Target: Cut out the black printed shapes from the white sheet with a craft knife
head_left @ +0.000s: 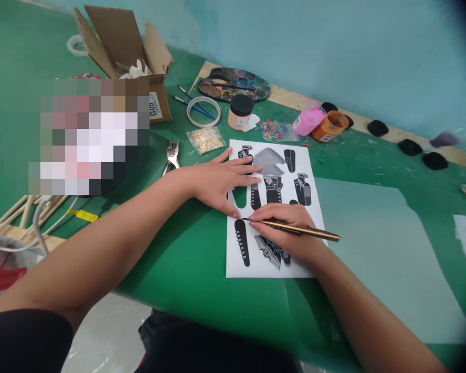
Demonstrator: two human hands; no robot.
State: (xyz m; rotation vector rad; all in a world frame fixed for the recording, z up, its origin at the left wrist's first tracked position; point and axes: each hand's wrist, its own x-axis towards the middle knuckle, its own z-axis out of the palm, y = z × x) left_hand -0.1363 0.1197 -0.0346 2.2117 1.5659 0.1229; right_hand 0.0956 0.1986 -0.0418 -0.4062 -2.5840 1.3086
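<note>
A white sheet point(241, 259) printed with black shapes lies on the green table point(186, 259). My left hand point(221, 181) lies flat on the sheet's upper left part, fingers spread. My right hand point(289, 228) rests on the sheet's right side and pinches a thin gold-and-black tool point(310, 231) like a pen. The tool's tip touches the paper just right of a long black shape point(242, 241). One grey shape point(268, 160) sits near the sheet's top.
Behind the sheet are pliers point(172, 155), a bag of gold bits point(206, 140), a tape ring point(204, 112), brushes, a black-lidded jar point(241, 111), a paint palette point(233, 84), pink and orange jars point(320, 122) and a cardboard box point(134, 57). Wooden sticks point(19, 212) lie at left.
</note>
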